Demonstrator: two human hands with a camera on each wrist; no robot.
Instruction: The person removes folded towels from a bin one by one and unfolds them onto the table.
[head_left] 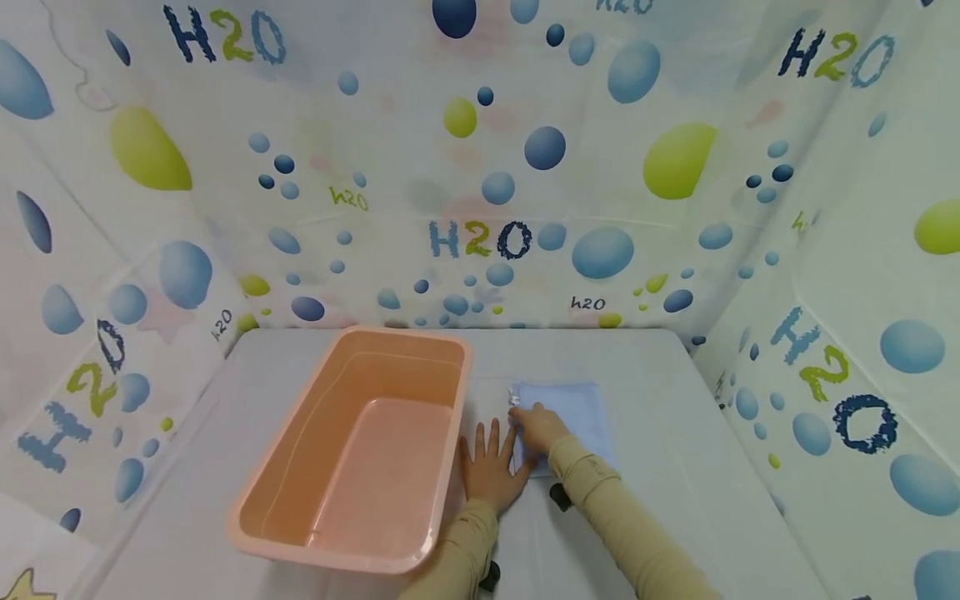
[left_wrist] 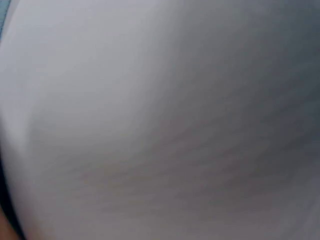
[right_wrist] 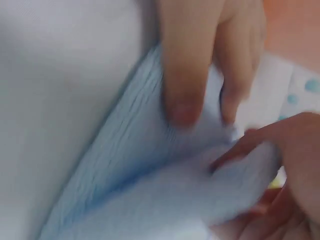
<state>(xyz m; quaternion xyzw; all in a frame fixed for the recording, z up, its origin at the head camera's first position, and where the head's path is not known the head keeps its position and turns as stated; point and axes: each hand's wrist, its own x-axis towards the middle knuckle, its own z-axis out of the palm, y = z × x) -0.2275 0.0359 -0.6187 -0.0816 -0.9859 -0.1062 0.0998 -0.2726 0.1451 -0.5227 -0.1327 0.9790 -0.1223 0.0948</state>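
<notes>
A light blue cloth (head_left: 573, 412) lies folded on the white table (head_left: 675, 467), just right of a pink basin (head_left: 360, 450). My right hand (head_left: 536, 429) rests on the cloth's left edge. In the right wrist view its fingers (right_wrist: 185, 75) and thumb pinch a fold of the blue cloth (right_wrist: 150, 190). My left hand (head_left: 487, 462) lies flat on the table between basin and cloth, fingers straight and spread, beside the cloth's near left corner. The left wrist view shows only a blurred grey-white surface, with no hand in it.
The pink basin holds nothing and takes up the table's left half. Curtains printed with bubbles and "H2O" (head_left: 480, 240) wall in the table at the back and on both sides. Bare tabletop lies to the right of the cloth.
</notes>
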